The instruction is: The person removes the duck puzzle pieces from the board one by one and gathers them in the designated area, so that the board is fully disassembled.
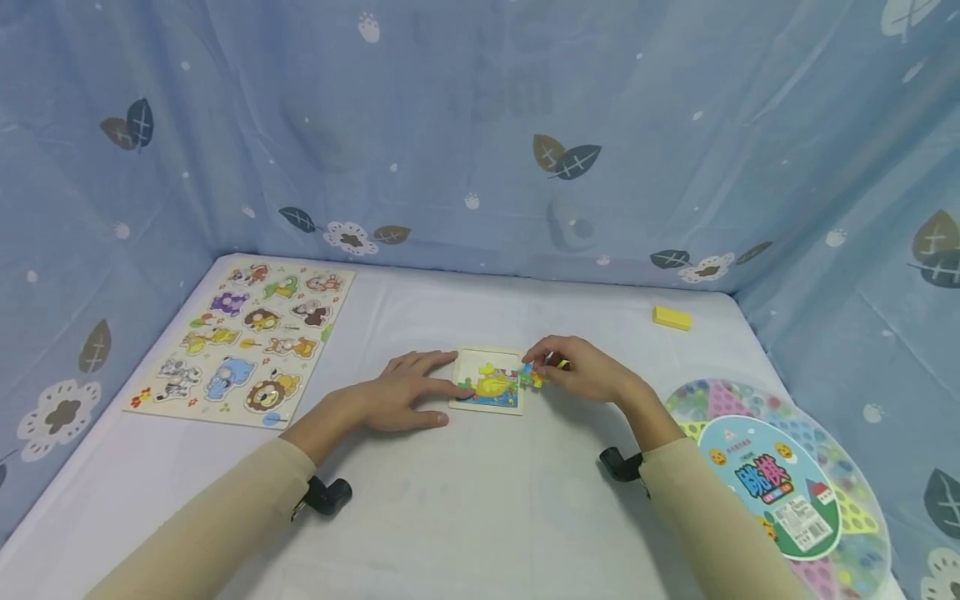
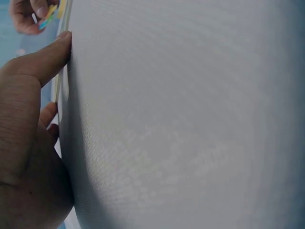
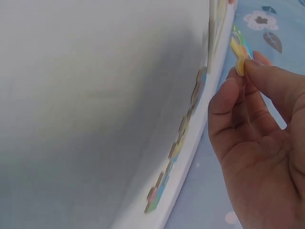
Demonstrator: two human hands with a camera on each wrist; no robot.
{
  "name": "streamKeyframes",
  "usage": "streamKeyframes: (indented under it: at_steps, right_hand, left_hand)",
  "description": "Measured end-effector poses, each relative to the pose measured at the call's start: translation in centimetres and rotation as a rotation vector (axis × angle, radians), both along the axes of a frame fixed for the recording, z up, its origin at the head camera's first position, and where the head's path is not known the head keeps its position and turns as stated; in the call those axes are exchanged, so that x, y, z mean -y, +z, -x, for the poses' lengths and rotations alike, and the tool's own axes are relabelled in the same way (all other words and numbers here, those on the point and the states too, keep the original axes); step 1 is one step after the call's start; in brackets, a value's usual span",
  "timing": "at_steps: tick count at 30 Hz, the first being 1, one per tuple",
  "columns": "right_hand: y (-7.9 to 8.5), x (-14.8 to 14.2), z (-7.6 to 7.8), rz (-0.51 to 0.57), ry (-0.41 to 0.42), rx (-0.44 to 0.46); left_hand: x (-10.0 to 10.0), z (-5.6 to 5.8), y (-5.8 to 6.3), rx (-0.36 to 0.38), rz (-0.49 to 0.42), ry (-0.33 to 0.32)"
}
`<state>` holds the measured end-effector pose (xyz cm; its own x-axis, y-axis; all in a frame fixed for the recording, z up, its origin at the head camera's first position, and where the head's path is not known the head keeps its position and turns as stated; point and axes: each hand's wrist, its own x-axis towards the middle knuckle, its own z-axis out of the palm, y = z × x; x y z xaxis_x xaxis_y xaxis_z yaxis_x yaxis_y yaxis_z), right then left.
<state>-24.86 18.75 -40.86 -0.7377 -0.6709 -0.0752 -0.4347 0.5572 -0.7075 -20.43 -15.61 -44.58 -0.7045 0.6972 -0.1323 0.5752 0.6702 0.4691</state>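
Observation:
A small square jigsaw tray (image 1: 470,362) lies on the table, its lower part filled with yellow and blue pieces (image 1: 495,387). My left hand (image 1: 405,392) rests at the tray's left edge, fingers spread, one fingertip over the lower-left pieces. Just off the right edge, my right hand (image 1: 581,368) pinches a colourful puzzle piece (image 3: 239,50) between thumb and fingers, held above the table. In the right wrist view, several loose puzzle pieces (image 3: 177,145) lie flat on the table near that hand; in the head view the hand mostly hides them.
An animal peg-puzzle board (image 1: 247,342) lies at the left. To the right is a round Chinese checkers board set (image 1: 772,483), close to my right forearm. A yellow block (image 1: 672,318) sits at the back right. Blue patterned curtain (image 1: 480,142) encloses the white table (image 1: 465,500).

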Motion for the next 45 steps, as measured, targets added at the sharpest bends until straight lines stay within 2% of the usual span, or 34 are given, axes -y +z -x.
streamKeyframes:
  at_steps: [7,18,27,45]
  right_hand:
    - [0.3,-0.7,-0.2,-0.008,-0.005,-0.001]
    - [-0.3,-1.1,-0.4,-0.034,-0.013,0.007]
    - [-0.6,-1.0,-0.4,-0.045,0.005,0.027]
    - [-1.2,-1.3,-0.2,-0.074,-0.007,0.008]
  left_hand:
    - [0.5,-0.2,0.0,-0.009,-0.007,0.009]
    - [0.3,0.0,0.0,-0.018,-0.03,0.004]
    - [0.3,-0.2,0.5,-0.002,-0.013,0.012]
    - [0.0,0.0,0.1,0.01,-0.01,0.005]
